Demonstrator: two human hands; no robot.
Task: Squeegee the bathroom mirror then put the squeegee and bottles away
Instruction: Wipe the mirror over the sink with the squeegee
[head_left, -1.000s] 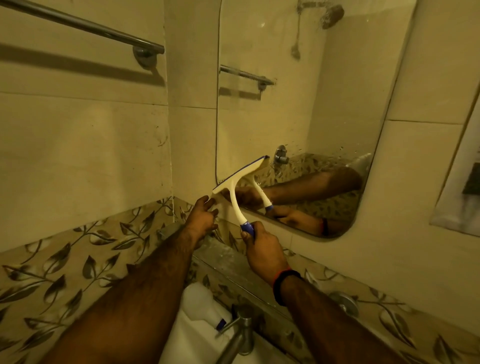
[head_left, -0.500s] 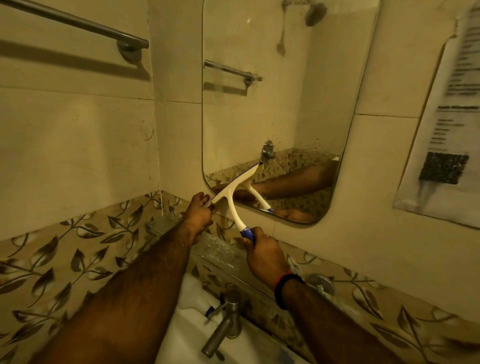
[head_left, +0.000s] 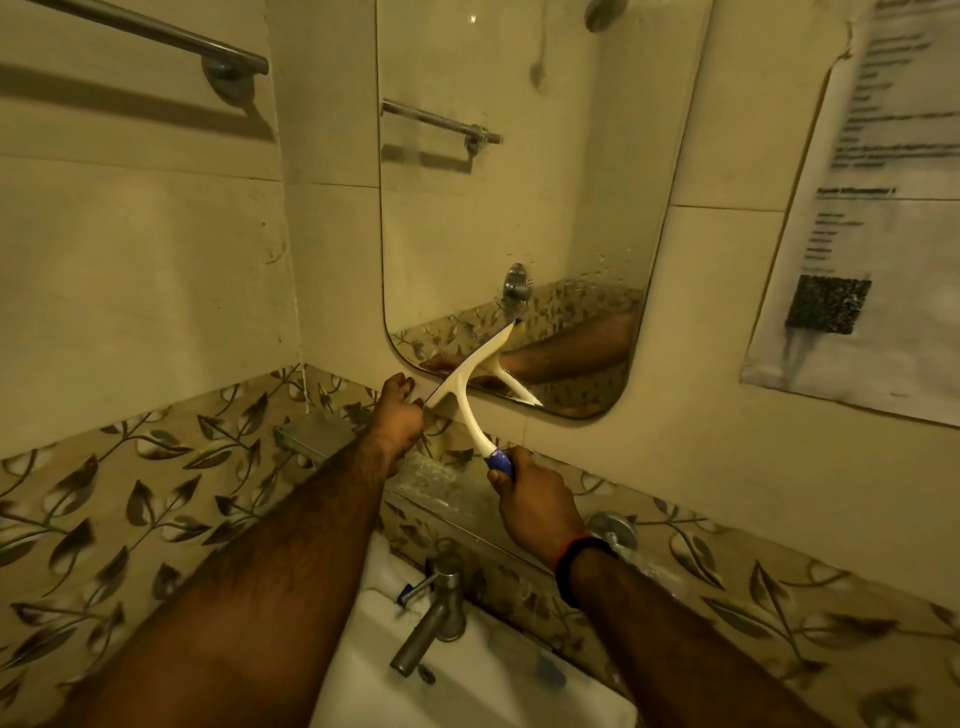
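The right hand (head_left: 537, 501) is wrapped in a closed grip around the blue end of the squeegee (head_left: 470, 387) handle, fingers curled fully about it. The left hand (head_left: 400, 413) sits at the low left tip of the blade, fingers bunched tight at that end; whether they pinch the blade or only steady it cannot be told. The blade lies slanted across the bottom left corner of the mirror (head_left: 519, 208), its upper end on the glass and its lower end past the mirror's edge, over the wall tile. Compared with a second ago, the squeegee sits lower on the glass, having slid from above the corner down to the mirror's bottom rim, and both hands have dropped with it. Water drops speckle the lower right part of the glass. The view has also swung rightward: a printed paper notice (head_left: 852, 234) on the wall, only a sliver earlier, now shows almost whole. Below the hands a glass shelf (head_left: 322, 434) runs along the leaf-patterned tile, and a metal tap (head_left: 431, 618) stands over the white basin (head_left: 467, 680), beside a white bottle (head_left: 384, 577) with a blue cap.
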